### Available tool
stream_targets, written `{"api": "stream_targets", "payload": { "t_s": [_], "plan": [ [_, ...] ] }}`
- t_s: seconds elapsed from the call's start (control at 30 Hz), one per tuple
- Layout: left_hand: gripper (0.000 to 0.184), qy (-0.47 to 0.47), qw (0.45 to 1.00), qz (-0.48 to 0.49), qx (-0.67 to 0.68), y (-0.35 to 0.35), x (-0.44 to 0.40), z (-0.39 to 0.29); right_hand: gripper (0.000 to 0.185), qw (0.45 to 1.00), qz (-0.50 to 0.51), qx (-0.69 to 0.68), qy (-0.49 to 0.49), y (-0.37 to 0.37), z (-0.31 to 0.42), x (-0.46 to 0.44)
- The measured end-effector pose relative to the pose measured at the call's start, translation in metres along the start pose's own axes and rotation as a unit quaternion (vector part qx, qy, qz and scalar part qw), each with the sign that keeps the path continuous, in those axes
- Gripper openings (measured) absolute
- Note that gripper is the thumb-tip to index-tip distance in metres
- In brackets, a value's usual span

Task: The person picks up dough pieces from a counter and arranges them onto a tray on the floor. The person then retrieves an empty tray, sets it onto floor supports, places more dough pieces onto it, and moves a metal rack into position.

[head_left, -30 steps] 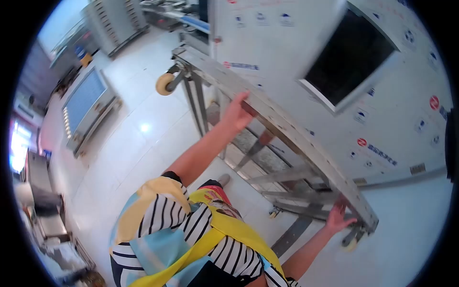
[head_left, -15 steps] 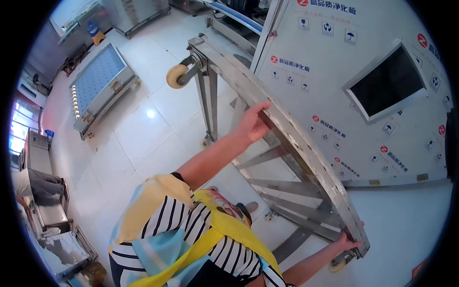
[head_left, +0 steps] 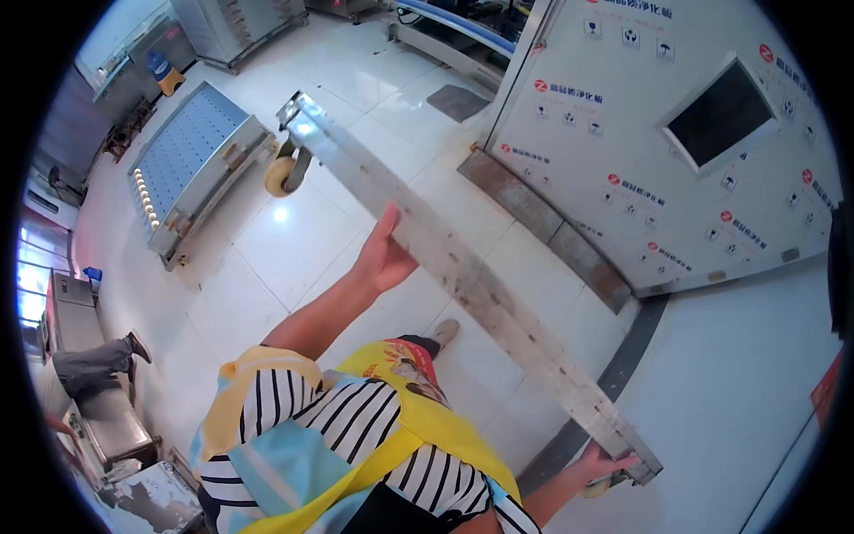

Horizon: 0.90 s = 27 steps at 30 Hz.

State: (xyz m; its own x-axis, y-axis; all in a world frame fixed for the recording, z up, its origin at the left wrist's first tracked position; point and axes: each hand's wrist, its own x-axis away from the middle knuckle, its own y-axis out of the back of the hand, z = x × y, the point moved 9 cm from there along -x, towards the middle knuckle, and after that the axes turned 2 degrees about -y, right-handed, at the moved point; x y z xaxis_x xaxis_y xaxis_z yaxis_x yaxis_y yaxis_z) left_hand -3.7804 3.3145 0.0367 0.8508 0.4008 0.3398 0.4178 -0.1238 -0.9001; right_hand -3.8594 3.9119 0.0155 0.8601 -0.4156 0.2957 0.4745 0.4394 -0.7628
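A long metal frame [head_left: 485, 298] on caster wheels stretches diagonally before me, its top edge facing up. My left hand [head_left: 384, 258] grips its near side toward the upper end, thumb up on the edge. Near the lower right end, my right hand [head_left: 600, 467] is wrapped on the same frame, fingers partly hidden beneath it. A cream caster wheel [head_left: 283, 175] shows under the far end. Another wheel is partly visible below my right hand.
A white panel door [head_left: 623, 160] with a dark window stands at the right, with a metal threshold strip [head_left: 543, 222] at its base. A low blue-topped rack [head_left: 191, 147] stands at left. Another person's legs [head_left: 98, 363] show at the far left. A dark mat [head_left: 457, 102] lies beyond the frame.
The metal frame has moved left and away from the door panel, with both my hands still on it. Its lower bars are now hidden, and the floor strip by the door shows.
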Motion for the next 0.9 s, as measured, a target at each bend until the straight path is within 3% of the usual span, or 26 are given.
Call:
{"api": "stream_targets", "payload": {
  "t_s": [0.07, 0.13, 0.17, 0.2, 0.23, 0.3, 0.37, 0.43, 0.53, 0.6, 0.7, 0.77, 0.8, 0.9],
  "plan": [
    [0.050, 0.008, 1.000, 0.014, -0.002, 0.018, 0.028, 0.007, 0.075, 0.986, -0.069, 0.141, 0.048, 0.038, 0.033, 0.013],
    [0.048, -0.023, 0.993, -0.114, -0.022, 0.065, 0.056, 0.008, 0.077, 0.922, -0.063, 0.355, 0.141, 0.078, 0.060, 0.029],
    [0.048, -0.044, 0.984, -0.171, -0.029, 0.086, 0.067, 0.006, 0.077, 0.858, -0.046, 0.467, 0.210, 0.094, 0.072, 0.042],
    [0.047, -0.040, 0.980, -0.194, -0.036, 0.101, 0.079, 0.008, 0.076, 0.741, 0.039, 0.600, 0.301, 0.107, 0.073, 0.055],
    [0.046, -0.035, 0.975, -0.214, -0.040, 0.118, 0.091, 0.010, 0.078, 0.588, 0.122, 0.702, 0.384, 0.112, 0.060, 0.069],
    [0.044, -0.036, 0.970, -0.236, -0.042, 0.148, 0.101, 0.010, 0.082, 0.783, -0.029, 0.576, 0.234, 0.188, 0.061, 0.047],
    [0.041, -0.044, 0.968, -0.246, -0.039, 0.177, 0.113, 0.003, 0.085, 0.834, -0.158, 0.515, 0.119, 0.221, 0.048, 0.071],
    [0.040, -0.040, 0.962, -0.268, -0.040, 0.187, 0.112, -0.009, 0.083, 0.836, -0.193, 0.507, 0.080, 0.240, 0.031, 0.087],
    [0.041, -0.041, 0.964, -0.259, -0.035, 0.198, 0.092, -0.054, 0.084, 0.801, -0.149, 0.575, 0.078, 0.256, -0.003, 0.103],
    [0.043, -0.041, 0.964, -0.259, -0.035, 0.208, 0.082, -0.097, 0.088, 0.748, -0.099, 0.648, 0.102, 0.257, -0.030, 0.133],
    [0.051, -0.024, 0.975, -0.209, -0.069, 0.226, 0.082, -0.191, 0.107, 0.645, -0.025, 0.746, 0.164, 0.208, -0.086, 0.246],
    [0.048, -0.030, 0.973, -0.219, -0.072, 0.250, 0.078, -0.260, 0.110, 0.693, 0.011, 0.703, 0.161, 0.202, -0.124, 0.308],
    [0.047, -0.031, 0.972, -0.222, -0.068, 0.257, 0.068, -0.287, 0.111, 0.772, 0.033, 0.622, 0.128, 0.208, -0.148, 0.318],
    [0.048, -0.053, 0.975, -0.191, -0.105, 0.263, 0.038, -0.379, 0.092, 0.906, -0.058, 0.418, -0.021, 0.137, -0.237, 0.384]
  ]
}}
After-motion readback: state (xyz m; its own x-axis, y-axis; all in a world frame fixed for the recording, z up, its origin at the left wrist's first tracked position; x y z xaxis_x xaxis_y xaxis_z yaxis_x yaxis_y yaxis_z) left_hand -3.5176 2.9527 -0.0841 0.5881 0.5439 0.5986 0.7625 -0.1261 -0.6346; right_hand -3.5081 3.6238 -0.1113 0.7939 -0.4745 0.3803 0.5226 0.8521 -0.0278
